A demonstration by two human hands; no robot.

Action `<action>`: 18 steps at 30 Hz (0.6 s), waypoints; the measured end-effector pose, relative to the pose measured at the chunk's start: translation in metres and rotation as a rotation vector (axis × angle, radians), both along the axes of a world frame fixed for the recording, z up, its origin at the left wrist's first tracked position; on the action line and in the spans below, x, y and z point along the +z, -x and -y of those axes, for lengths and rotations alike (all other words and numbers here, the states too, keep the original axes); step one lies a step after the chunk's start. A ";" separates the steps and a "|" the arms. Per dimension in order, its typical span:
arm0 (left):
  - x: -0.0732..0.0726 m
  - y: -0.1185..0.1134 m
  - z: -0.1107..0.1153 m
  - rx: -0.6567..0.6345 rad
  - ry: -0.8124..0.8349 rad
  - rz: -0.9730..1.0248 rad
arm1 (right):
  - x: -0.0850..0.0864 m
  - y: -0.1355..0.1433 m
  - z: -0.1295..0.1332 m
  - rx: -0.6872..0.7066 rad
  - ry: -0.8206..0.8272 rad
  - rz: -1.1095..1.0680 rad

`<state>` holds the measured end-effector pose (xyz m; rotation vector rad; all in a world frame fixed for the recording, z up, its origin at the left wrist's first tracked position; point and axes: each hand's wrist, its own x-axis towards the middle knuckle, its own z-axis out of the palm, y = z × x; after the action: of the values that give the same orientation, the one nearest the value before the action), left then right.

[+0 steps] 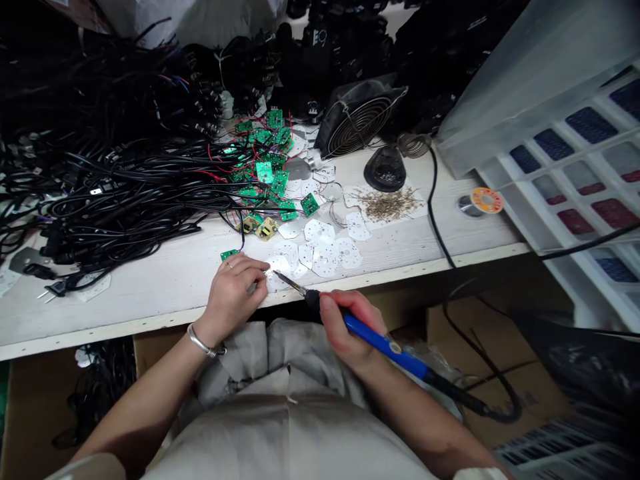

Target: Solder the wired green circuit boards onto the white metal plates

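Note:
My right hand (350,327) is closed around a blue-handled soldering iron (380,341). The iron's metal tip points left and down at a white circuit plate (278,265) near the bench's front edge. Fingers bent together, my left hand (235,290) rests at the left side of that plate, its fingertips close to the iron's tip. What they pinch is too small to make out. Just behind the left hand lies a small green circuit board (229,255) with a wire on it. More white plates (325,259) lie to the right.
Bundled black cables (150,187) cover the bench's left side, beside piled green boards (265,172). Behind stand a fan (357,127) and an iron stand (385,168). A solder spool (481,201) lies right, near plastic drawers (575,173). The iron's cord (435,207) crosses the bench edge.

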<state>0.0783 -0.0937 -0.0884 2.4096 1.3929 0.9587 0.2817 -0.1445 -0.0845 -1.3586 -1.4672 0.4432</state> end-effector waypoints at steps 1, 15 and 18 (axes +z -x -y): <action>0.000 0.000 0.000 0.001 -0.003 -0.005 | 0.001 0.002 -0.001 -0.006 0.033 -0.003; -0.004 -0.002 0.001 0.039 -0.020 -0.021 | 0.002 0.010 -0.007 0.005 0.117 0.019; -0.004 -0.003 0.001 0.048 -0.037 -0.019 | 0.002 0.011 -0.008 0.015 0.111 0.019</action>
<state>0.0816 -0.0950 -0.0919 2.4288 1.4579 0.9834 0.2711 -0.1368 -0.0828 -1.4442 -1.4877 0.5290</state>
